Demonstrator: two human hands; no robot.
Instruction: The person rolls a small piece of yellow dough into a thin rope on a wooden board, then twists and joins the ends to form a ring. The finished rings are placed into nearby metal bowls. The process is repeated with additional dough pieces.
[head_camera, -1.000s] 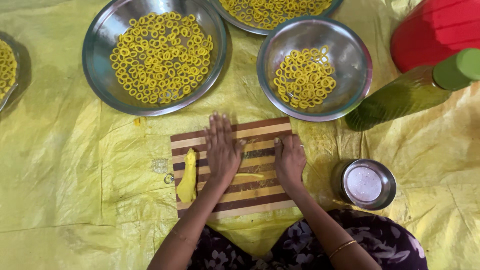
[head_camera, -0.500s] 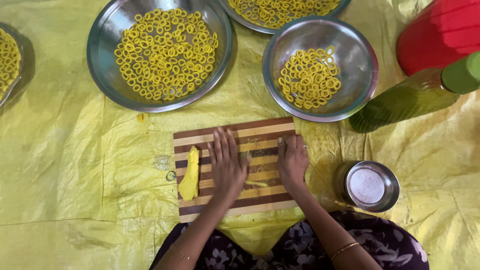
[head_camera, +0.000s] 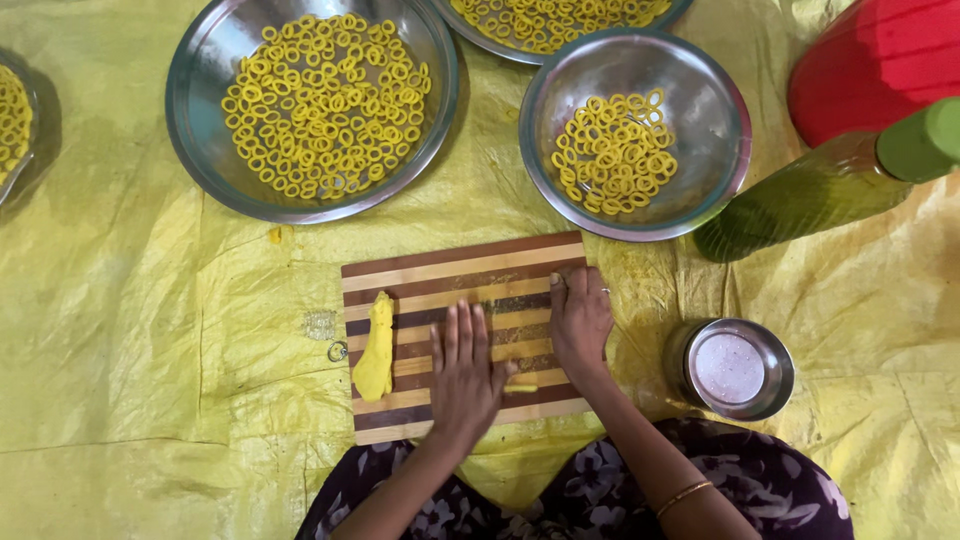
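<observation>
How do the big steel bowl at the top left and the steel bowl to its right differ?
The big steel bowl is wider and holds many yellow dough rings spread over nearly its whole bottom. The smaller steel bowl holds fewer rings, gathered in a patch with bare metal around them. Both are round, shiny and rest on the yellow sheet.

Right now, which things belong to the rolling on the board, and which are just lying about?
In use:
left hand, flat on the board
right hand, flat on the board
dough strip under the left hand
dough lump

Lying about:
ring bowls
oil bottle
red tub
small tin
</observation>
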